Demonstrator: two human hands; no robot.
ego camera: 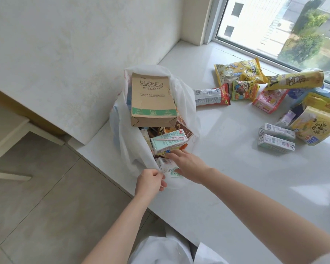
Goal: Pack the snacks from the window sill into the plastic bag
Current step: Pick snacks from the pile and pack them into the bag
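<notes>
A person stands at a white window sill [227, 178] with a thin white plastic bag [126, 141] open at its near-left edge; the left hand [150, 181] pinches the bag's near rim between thumb and curled fingers, holding the mouth open; the right hand [187, 165] reaches over the rim with fingers straight and relaxed, fingertips just beside a pale green drink carton [169, 141] that lies on top of the contents with a wrapped straw on its side; whether those fingertips touch the carton cannot be told; the bag is already well filled, with a brown cardboard box [151, 100] printed "Smart safety socket" sticking up out of its far side, a brown packet [185, 128] against the right wall, a small white carton [163, 163] near the rim, and other wrappers beneath, too jumbled to tell apart; still on the sill, well apart to the right, lie two milk cartons [276, 138] side by side, a big yellow pouch [316, 126], a red and silver packet [211, 97], a yellow crisp bag [238, 71], a small green and yellow packet [243, 90], a pink packet [269, 101] and a long yellow packet [293, 80] propped across the heap near the window [284, 25].
</notes>
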